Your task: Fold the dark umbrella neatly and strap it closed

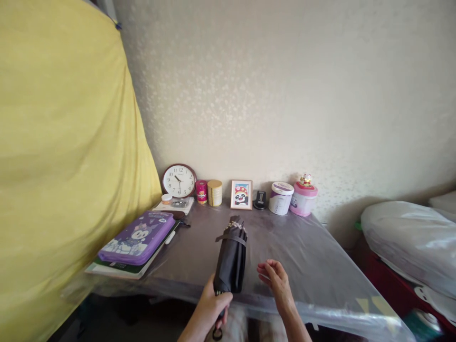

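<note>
A folded black umbrella [230, 263] points away from me over the front of the table, its strap [233, 239] wrapped around the upper part. My left hand [218, 304] is closed around its lower end, with a dark ring-shaped loop [217, 334] hanging below. To the right of the umbrella, apart from it, my right hand [276, 278] hovers near the table's front edge. Its fingers are bent and slightly apart, and nothing shows in them.
The table [292, 256] has a plastic cover. A purple case [142, 237] lies on books at left. Along the wall stand a clock [179, 181], tins, a picture frame [241, 194] and tubs [281, 198]. A yellow curtain [64, 142] hangs left; plastic-wrapped bundles [409, 242] sit right.
</note>
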The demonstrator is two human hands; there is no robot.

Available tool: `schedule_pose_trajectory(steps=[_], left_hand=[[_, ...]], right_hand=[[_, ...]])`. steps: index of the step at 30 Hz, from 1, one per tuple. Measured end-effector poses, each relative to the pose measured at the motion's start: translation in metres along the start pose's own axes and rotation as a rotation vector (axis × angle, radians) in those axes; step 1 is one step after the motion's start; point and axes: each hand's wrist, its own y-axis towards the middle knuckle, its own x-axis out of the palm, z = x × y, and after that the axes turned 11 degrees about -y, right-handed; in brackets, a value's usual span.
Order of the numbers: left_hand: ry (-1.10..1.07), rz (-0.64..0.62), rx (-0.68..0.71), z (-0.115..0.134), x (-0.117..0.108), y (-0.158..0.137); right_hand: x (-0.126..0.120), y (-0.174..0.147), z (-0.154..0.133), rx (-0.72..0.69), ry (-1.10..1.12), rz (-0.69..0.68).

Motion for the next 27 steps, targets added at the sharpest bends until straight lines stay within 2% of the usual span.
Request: schedule_pose_trajectory(steps=[3, 5, 7, 9, 11, 14, 18, 24, 27], left_hand=[[0.53, 0.218, 0.263, 0.009, -0.017, 0.017], [0.865, 0.262, 0.371, 0.018, -0.029, 0.026], [1.041, 0.269, 0.437, 0.029, -0.037, 0.032], [1.115, 0.282, 0.498, 0.04, -0.042, 0.037], [1.061, 0.313, 0.512, 0.051, -0.043, 0.042], [0.758, 0.322, 0.404, 0.065, -0.043, 0.052], [0.45, 0.163, 0.26, 0.075, -0.042, 0.064], [0.432, -0.083, 0.23, 0.07, -0.038, 0.07], [0.483, -0.159, 0.222, 0.064, -0.033, 0.072]], right_hand=[[0.0, -0.005, -0.002, -0.014, -0.026, -0.035], [0.0, -0.007, 0.0, -0.019, -0.033, -0.039], [-0.002, -0.007, 0.003, -0.013, -0.028, -0.034], [-0.006, -0.006, 0.007, 0.006, -0.018, -0.024], [-0.01, -0.006, 0.01, 0.024, -0.01, -0.012], [-0.014, -0.007, 0.011, 0.039, 0.012, -0.004], [-0.016, -0.006, 0.014, 0.044, 0.026, 0.0], [-0.015, -0.001, 0.025, 0.073, 0.048, -0.013], [-0.016, -0.003, 0.023, 0.077, 0.058, -0.022]])
